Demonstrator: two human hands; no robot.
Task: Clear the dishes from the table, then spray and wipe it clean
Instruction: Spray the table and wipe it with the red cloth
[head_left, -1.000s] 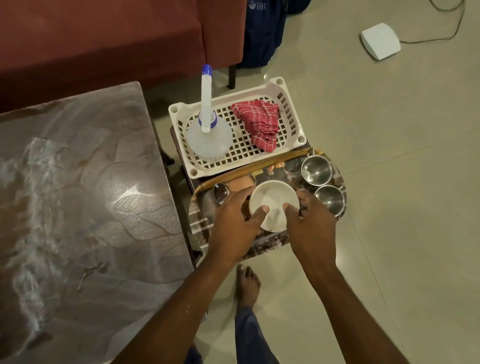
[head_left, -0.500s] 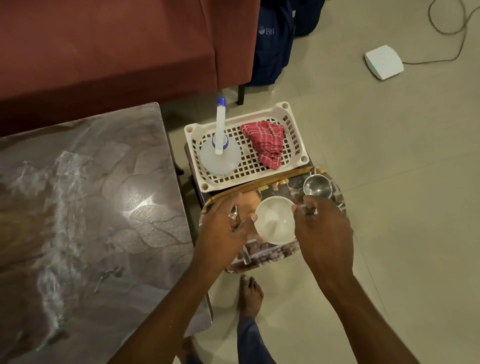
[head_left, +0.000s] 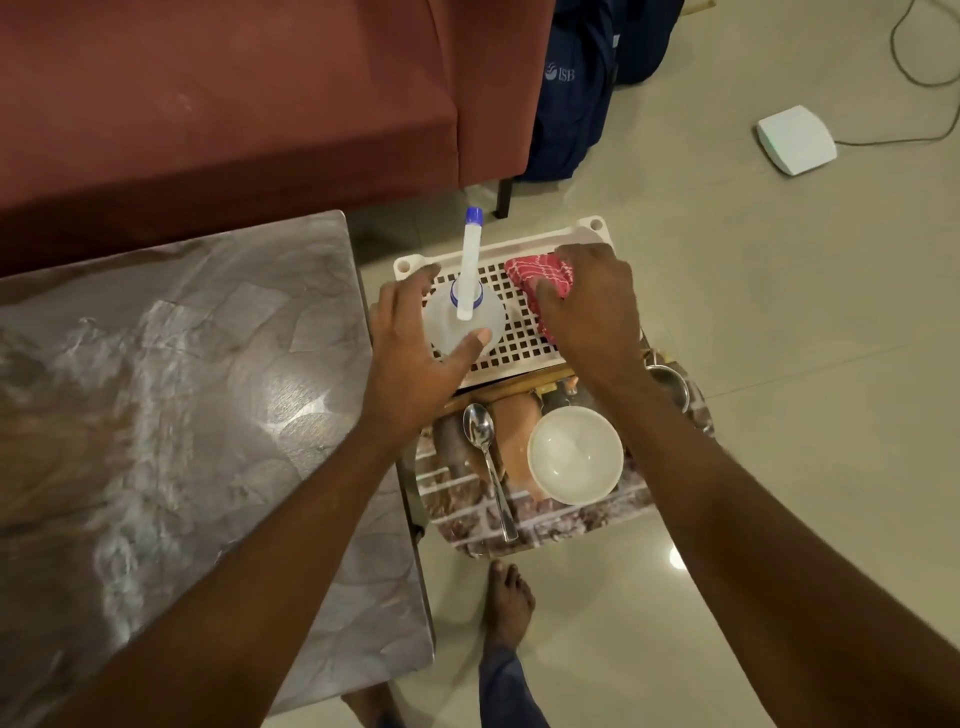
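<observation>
Steel spoon (head_left: 483, 441), white bowl (head_left: 574, 454) on tray (head_left: 571, 525) nr basket (head_left: 519, 343) w/ bottle (head_left: 462, 317), cloth (head_left: 540, 273).

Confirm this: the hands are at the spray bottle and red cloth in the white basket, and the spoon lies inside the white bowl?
Not quite: the head view shows the spoon on the tray beside the white bowl, not inside it. The left hand at the spray bottle and right hand on the red cloth, in the white basket, are right.
</observation>
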